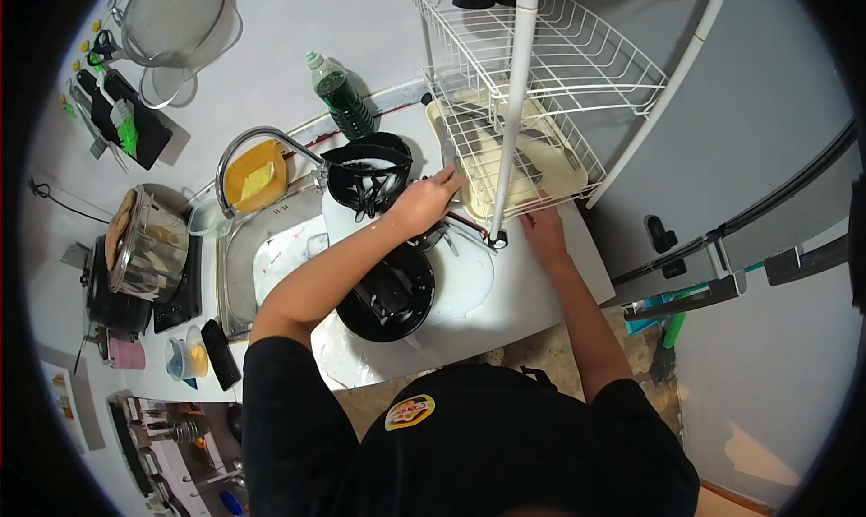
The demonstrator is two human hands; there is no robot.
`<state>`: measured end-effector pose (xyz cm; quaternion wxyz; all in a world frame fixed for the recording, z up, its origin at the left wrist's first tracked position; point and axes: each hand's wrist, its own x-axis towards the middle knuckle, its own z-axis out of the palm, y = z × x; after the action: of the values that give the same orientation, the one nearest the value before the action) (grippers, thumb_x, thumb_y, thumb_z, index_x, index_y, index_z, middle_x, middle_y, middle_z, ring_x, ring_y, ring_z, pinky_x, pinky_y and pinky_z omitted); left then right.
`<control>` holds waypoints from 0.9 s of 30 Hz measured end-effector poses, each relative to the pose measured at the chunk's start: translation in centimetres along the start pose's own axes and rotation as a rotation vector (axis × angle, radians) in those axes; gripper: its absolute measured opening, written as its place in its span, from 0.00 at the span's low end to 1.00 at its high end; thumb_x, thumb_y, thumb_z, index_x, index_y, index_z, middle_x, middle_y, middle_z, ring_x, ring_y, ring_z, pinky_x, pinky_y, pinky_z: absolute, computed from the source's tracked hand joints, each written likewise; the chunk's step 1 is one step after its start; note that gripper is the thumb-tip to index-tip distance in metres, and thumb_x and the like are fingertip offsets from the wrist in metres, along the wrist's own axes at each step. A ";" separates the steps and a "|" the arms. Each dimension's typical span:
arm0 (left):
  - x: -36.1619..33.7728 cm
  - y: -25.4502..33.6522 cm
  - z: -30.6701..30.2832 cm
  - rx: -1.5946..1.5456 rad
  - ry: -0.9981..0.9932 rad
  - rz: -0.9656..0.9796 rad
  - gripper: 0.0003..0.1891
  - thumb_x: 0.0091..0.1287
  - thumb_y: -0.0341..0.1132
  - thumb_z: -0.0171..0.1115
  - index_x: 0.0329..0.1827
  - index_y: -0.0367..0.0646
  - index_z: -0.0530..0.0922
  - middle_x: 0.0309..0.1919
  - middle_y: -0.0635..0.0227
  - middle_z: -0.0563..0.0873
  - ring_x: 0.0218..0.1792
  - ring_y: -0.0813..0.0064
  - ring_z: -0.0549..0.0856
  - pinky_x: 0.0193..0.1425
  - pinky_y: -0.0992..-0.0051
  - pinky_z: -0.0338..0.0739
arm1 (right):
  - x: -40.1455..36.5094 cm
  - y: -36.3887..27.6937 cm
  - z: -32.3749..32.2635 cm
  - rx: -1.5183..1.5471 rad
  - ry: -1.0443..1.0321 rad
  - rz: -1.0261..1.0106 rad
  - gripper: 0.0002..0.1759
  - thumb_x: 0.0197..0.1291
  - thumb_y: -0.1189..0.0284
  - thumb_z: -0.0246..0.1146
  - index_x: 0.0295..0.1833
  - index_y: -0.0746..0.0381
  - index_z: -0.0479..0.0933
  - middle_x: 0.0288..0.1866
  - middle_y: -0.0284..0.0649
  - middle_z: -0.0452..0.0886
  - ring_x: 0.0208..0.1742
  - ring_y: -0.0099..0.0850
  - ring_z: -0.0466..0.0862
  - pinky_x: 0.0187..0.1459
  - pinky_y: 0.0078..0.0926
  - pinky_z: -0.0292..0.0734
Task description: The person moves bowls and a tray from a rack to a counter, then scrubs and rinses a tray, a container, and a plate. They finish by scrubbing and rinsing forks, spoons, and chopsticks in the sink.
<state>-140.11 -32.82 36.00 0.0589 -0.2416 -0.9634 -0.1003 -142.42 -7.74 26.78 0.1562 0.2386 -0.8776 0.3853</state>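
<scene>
My left hand (429, 201) reaches to the front left corner of the white wire dish rack (577, 66), fingers closed on a thin grey utensil (448, 154) that points into the lower tier. My right hand (544, 232) rests on the white counter (541, 291) at the front edge of the cream drip tray (568, 170), holding nothing that I can see. Under my left forearm lie a black bowl (390, 293) and a white plate (465, 278). A black basket with utensils (368, 172) stands just left of my left hand.
A steel sink (271, 251) with a curved faucet (257, 138) is at left, beside a yellow tub with a sponge (254, 176) and a green soap bottle (343, 97). Further left are a steel pot (149, 242), a strainer (176, 16) and a black board (131, 115).
</scene>
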 end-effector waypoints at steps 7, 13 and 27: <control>2.9 1.2 0.2 -0.017 -0.229 -0.113 0.20 0.50 0.34 0.65 0.48 0.39 0.75 0.41 0.49 0.79 0.40 0.53 0.81 0.47 0.63 0.76 | 0.0 -0.4 -0.2 0.084 0.011 0.059 0.12 0.51 0.74 0.62 0.44 0.62 0.78 0.54 0.47 0.74 0.62 0.48 0.65 0.62 0.38 0.62; -4.7 -4.9 -6.7 -0.406 -0.045 -0.363 0.15 0.55 0.37 0.62 0.43 0.40 0.80 0.33 0.58 0.84 0.34 0.66 0.83 0.41 0.72 0.76 | -2.2 -1.3 -3.2 0.097 -0.039 0.072 0.13 0.55 0.76 0.58 0.48 0.62 0.77 0.57 0.49 0.72 0.62 0.45 0.68 0.60 0.35 0.63; -33.2 -24.9 4.7 -0.200 -0.081 -0.827 0.31 0.51 0.45 0.65 0.58 0.43 0.70 0.46 0.47 0.79 0.51 0.51 0.77 0.57 0.64 0.70 | -6.2 -12.9 -5.0 0.136 0.327 0.299 0.11 0.62 0.80 0.52 0.48 0.70 0.75 0.48 0.44 0.75 0.47 0.30 0.77 0.50 0.24 0.73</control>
<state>-123.20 -68.31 21.96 -0.0481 0.1566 -0.9662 -0.1990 -129.82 -9.73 35.02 0.2211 0.0501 -0.8382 0.4959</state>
